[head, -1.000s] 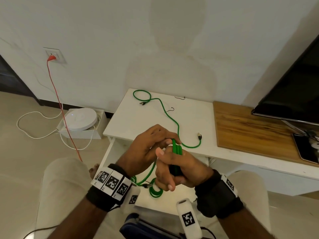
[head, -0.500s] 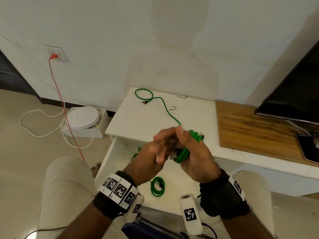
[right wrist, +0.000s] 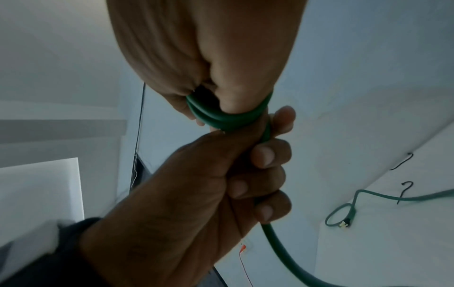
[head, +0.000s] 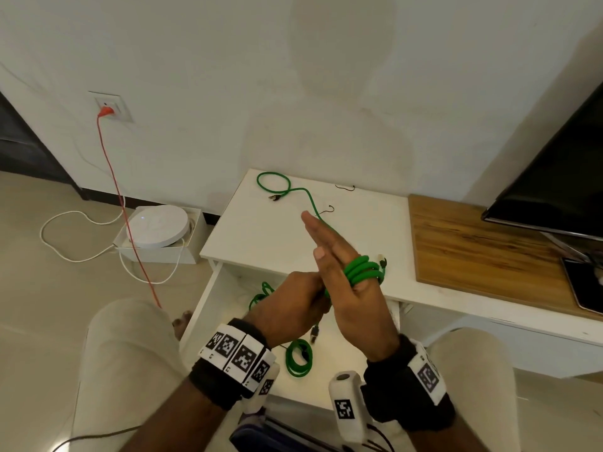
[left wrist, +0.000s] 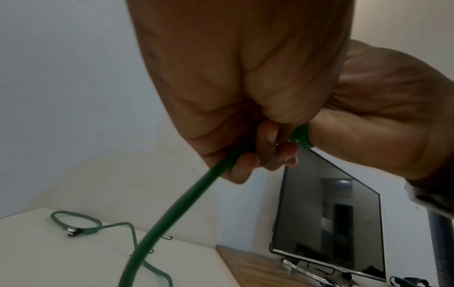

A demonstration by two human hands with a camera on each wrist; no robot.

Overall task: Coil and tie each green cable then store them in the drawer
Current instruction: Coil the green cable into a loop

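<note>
Several turns of a green cable (head: 363,270) are wound round my right hand (head: 329,252), whose fingers point straight up over the white table (head: 261,236); the loops (right wrist: 228,118) circle the hand near the thumb. Just below it, my left hand (head: 293,301) grips the cable's tail (left wrist: 172,213) in a fist, and a plug (head: 315,336) dangles beneath. A second green cable (head: 277,185) lies loose on the table top. In the open drawer (head: 228,288) lie a coiled green cable (head: 298,357) and another green one (head: 261,293), partly hidden.
Two black wire ties (head: 345,188) (head: 328,210) lie on the table. A wooden top (head: 473,249) with a dark TV (head: 554,177) and a phone (head: 584,285) is to the right. On the floor at left sit a white round device (head: 156,230) and an orange cord (head: 120,203).
My right hand has gone from clasping the bundled cable to standing with straight fingers and the cable looped round it. My left hand has dropped lower and grips the tail.
</note>
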